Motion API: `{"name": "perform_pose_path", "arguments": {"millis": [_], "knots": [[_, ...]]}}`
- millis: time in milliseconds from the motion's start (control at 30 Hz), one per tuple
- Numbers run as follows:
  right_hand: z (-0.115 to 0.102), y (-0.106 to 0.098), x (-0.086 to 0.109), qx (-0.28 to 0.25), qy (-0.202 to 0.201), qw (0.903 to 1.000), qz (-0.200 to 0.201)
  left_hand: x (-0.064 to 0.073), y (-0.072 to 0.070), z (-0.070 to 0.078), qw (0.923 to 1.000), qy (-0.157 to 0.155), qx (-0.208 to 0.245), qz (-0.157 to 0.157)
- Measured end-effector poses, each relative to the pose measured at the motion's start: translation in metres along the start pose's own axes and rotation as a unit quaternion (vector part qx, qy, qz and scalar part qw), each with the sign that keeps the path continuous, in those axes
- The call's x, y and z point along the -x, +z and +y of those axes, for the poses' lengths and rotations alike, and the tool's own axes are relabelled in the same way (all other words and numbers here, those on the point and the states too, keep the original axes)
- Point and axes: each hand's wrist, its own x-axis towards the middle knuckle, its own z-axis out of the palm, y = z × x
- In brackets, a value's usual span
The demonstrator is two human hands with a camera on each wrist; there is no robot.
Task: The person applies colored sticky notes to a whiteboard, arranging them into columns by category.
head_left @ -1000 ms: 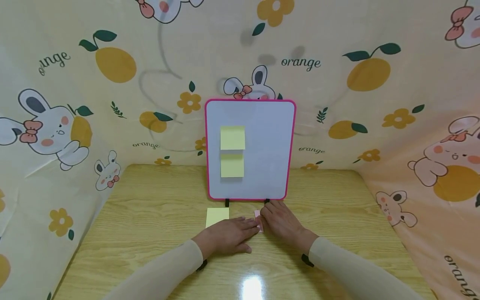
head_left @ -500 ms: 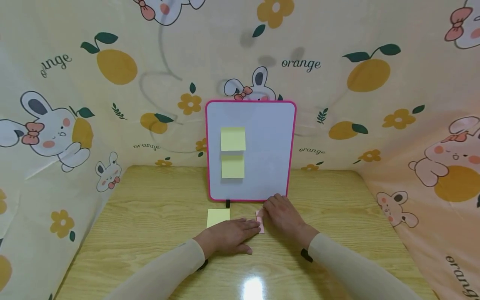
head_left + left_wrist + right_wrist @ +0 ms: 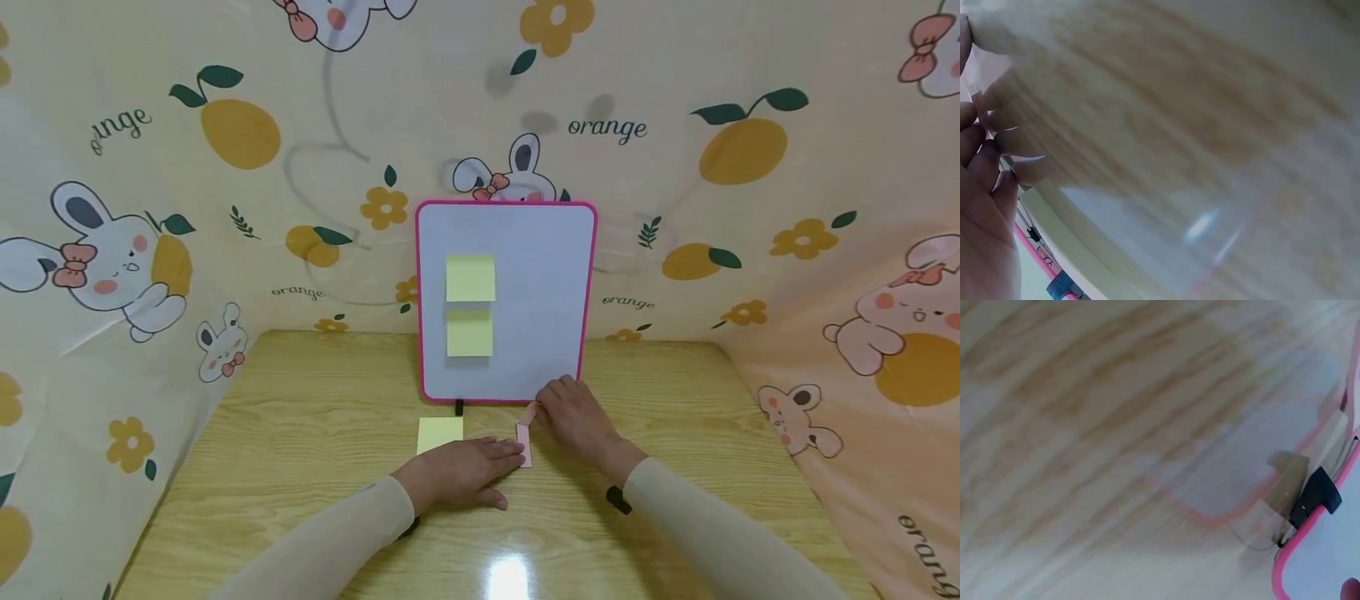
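Observation:
In the head view my left hand lies palm down on the table, fingers straight, its fingertips pressing on a narrow pink sticky note pad. To the right of the pad, my right hand pinches the far end of the top pink sticky note, which bends up off the pad. A yellow sticky note pad sits just beyond the left hand, partly covered by it. The left hand fills the left edge of its wrist view. Only a fingertip shows in the right wrist view.
A pink-framed whiteboard stands upright behind the hands on black feet. Two yellow notes, an upper one and a lower one, stick to its left half. Patterned cloth surrounds the wooden table.
My right hand has drawn slightly back to the right from the pink pad, and the pinched note's end has lifted and bent away from it. The left hand keeps pressing in place.

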Motion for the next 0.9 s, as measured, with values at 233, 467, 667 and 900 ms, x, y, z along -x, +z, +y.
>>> {"name": "perform_pose_path", "arguments": {"millis": [233, 467, 667, 900], "knots": [[0.008, -0.011, -0.002, 0.007, -0.013, 0.9991, 0.04, -0.005, -0.004, 0.001, 0.9999, 0.003, 0.004, -0.009], [0.015, -0.034, -0.017, 0.007, -0.036, 0.9937, 0.106, -0.006, -0.007, -0.001, 0.9999, -0.001, 0.012, -0.007], [0.022, -0.067, -0.049, 0.028, -0.027, 0.9841, 0.173, -0.006, -0.006, -0.002, 0.9997, -0.003, 0.023, -0.003], [0.029, -0.092, -0.088, 0.079, -0.039, 0.9701, 0.226, -0.002, -0.005, 0.0, 0.9993, -0.005, 0.037, 0.003]]}}
